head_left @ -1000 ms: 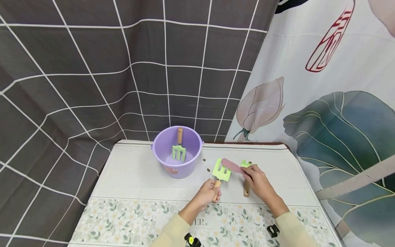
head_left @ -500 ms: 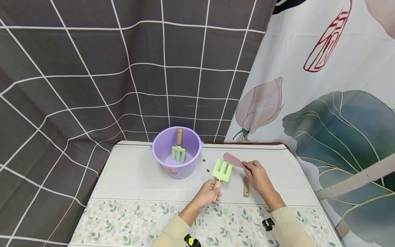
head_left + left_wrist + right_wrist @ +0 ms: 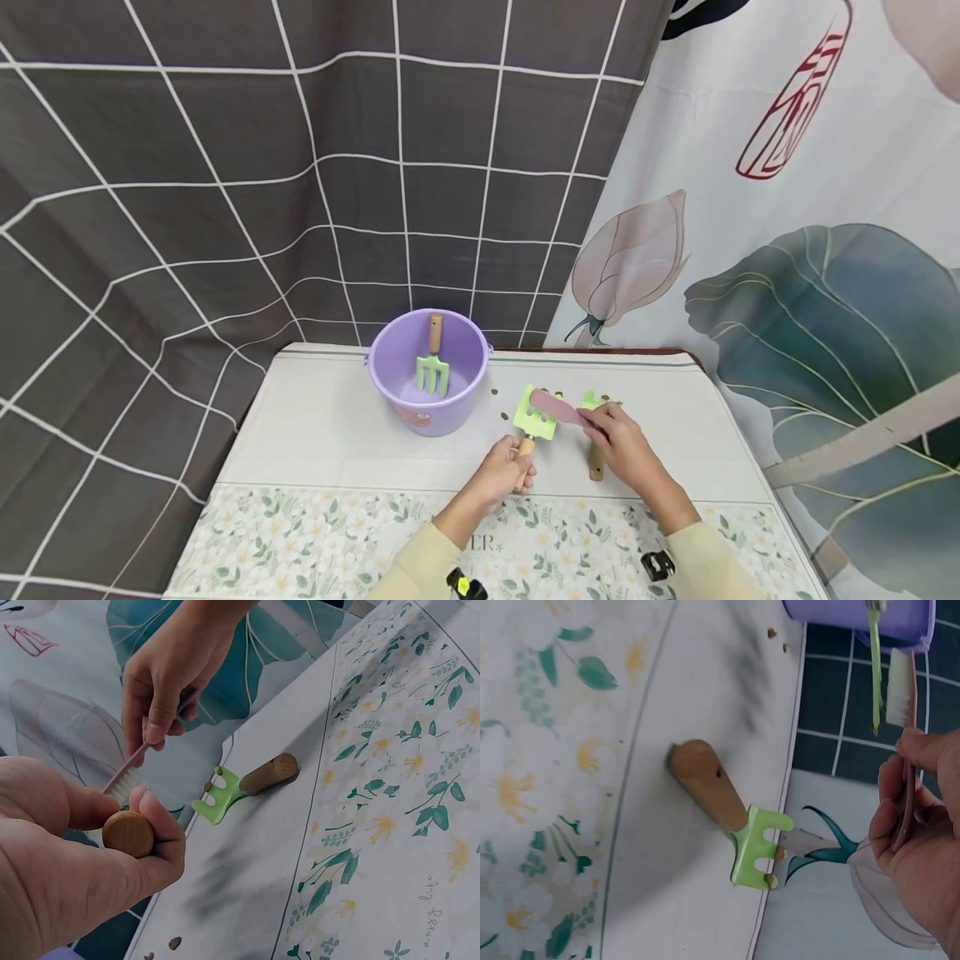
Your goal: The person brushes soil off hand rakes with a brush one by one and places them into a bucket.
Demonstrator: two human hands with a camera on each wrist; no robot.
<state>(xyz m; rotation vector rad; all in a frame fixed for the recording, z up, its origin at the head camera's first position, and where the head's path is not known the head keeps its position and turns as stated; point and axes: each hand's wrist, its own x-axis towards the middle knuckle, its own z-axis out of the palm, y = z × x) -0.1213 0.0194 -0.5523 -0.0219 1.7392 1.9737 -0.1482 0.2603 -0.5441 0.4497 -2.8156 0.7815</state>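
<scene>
My left hand [image 3: 495, 477] grips the wooden handle of a light green garden fork [image 3: 535, 423], its tines pointing away from me above the table. A pink brush [image 3: 553, 407] with pale bristles [image 3: 898, 690] is pinched in my right hand [image 3: 628, 446], and in the head view it lies across the fork's tines. On the table under my right hand is a small green hand rake [image 3: 217, 799], its wooden handle [image 3: 705, 780] toward me; brown bits sit by its teeth. Another green fork [image 3: 432, 372] leans inside the purple bucket [image 3: 431, 418], handle up.
Several small brown bits [image 3: 504, 416] lie on the white tabletop between bucket and tools. A flowered cloth band [image 3: 330, 533] runs along the near side of the table [image 3: 307, 433]. Grey gridded and white printed curtains [image 3: 450, 200] hang behind.
The brush lifted to the fork's upper right half a second ago, then came back down and left across the tines. My left hand and its fork have barely moved.
</scene>
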